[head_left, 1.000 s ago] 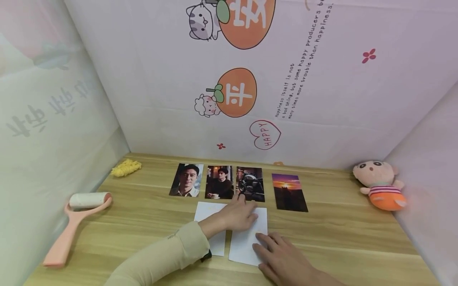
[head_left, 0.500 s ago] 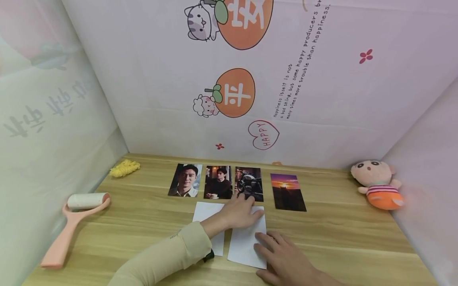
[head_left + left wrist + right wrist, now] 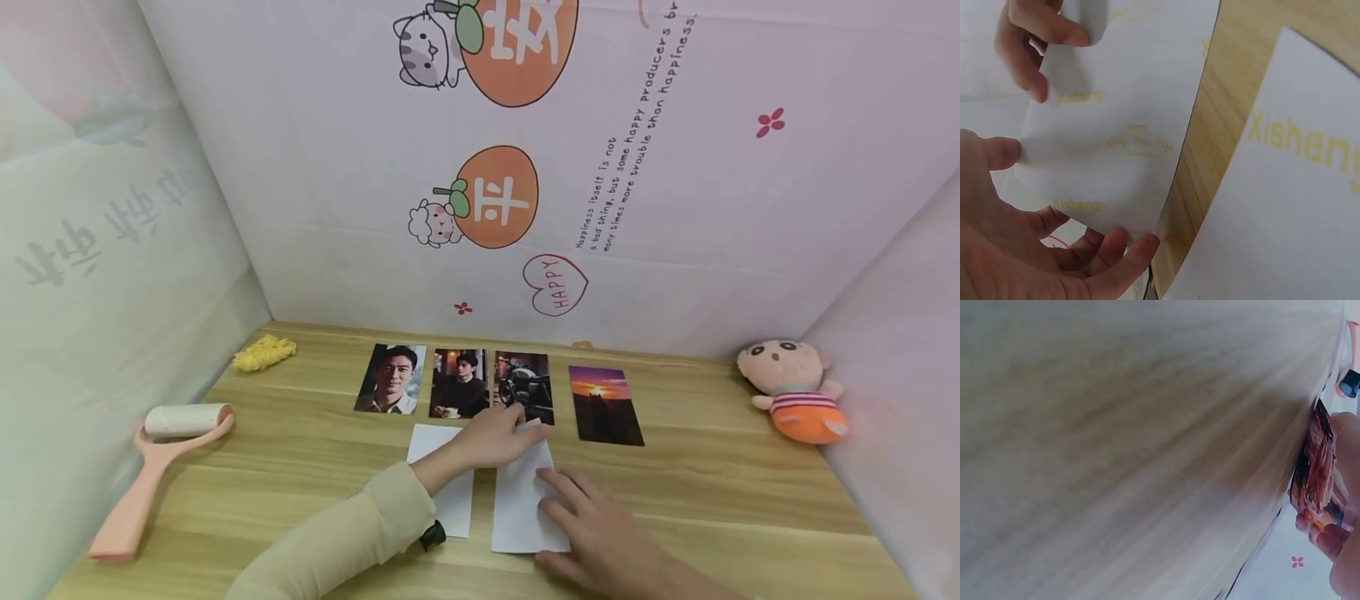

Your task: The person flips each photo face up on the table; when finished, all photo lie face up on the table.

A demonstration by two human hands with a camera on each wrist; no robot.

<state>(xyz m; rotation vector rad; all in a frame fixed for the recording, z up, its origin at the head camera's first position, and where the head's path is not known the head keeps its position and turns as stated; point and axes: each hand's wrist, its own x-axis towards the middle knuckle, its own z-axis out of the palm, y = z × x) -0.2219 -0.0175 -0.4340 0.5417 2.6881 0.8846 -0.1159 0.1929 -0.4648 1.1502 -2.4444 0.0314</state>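
Observation:
A white-backed photo card (image 3: 525, 508), with its plain side up and yellow lettering, is tilted and slightly bent between both hands. My left hand (image 3: 495, 437) grips its far end, fingers (image 3: 1141, 250) curled round the edge. My right hand (image 3: 603, 533) holds the right long edge with bent fingers. The right wrist view shows the card's reddish-brown printed underside (image 3: 1319, 465). Another white-backed card (image 3: 455, 508) lies face down on the left, partly covered by my left forearm.
Several photos stand in a row behind: a portrait (image 3: 392, 379), a seated man (image 3: 459, 385), a motorcycle (image 3: 522, 379) and a sunset (image 3: 606, 407). A pink lint roller (image 3: 157, 467) and yellow yarn (image 3: 264, 352) lie left; a plush doll (image 3: 798, 396) sits right against the wall.
The right-hand white-backed card has tilted up off the table and turned a little, its near end shifting right. My left hand moved slightly with its far end; my right hand stays along its right edge.

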